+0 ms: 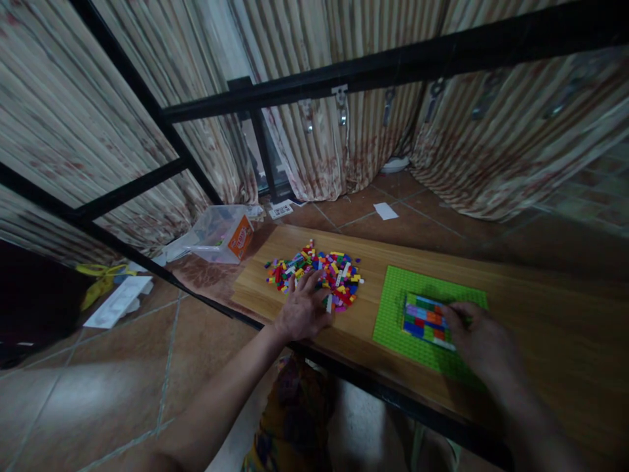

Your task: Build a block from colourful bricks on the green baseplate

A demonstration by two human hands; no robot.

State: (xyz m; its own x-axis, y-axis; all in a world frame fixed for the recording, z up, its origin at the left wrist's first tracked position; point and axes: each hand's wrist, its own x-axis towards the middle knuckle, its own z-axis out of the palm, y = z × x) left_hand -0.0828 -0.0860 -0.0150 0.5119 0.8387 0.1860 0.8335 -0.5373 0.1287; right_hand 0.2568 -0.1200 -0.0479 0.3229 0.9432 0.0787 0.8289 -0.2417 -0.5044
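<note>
Patterned cloth [289,413] in dark, yellow and blue tones covers the person's lap at the bottom edge, with the left forearm [221,396] and right forearm [533,413] reaching up on either side of it. Just beyond runs the dark front edge of a long wooden surface [555,321]. Right hand [479,337] is over the right part of a green studded baseplate [390,321], its fingers bent at the right side of a flat, rectangular brick build [423,318] in blue, red, orange, lavender and white. Blur and shadow hide the fingertips, so I cannot tell whether they grip a brick or only touch the build, which lies about the middle of the baseplate. Left hand [304,309] reaches to the near side of a loose pile of toy bricks [344,269], palm down, its fingers spread apart; no brick can be made out between them. The pile, of many colours, lies on the surface to the left of the baseplate, well apart from it. Past the surface's left end, a clear plastic bin [209,239] with an orange label [240,237] stands on the tiled floor [122,387]. Farther back lie a printed sheet [281,210] and a white paper [386,211], and behind a black metal frame [295,95] hang pleated, striped curtains [314,39].
</note>
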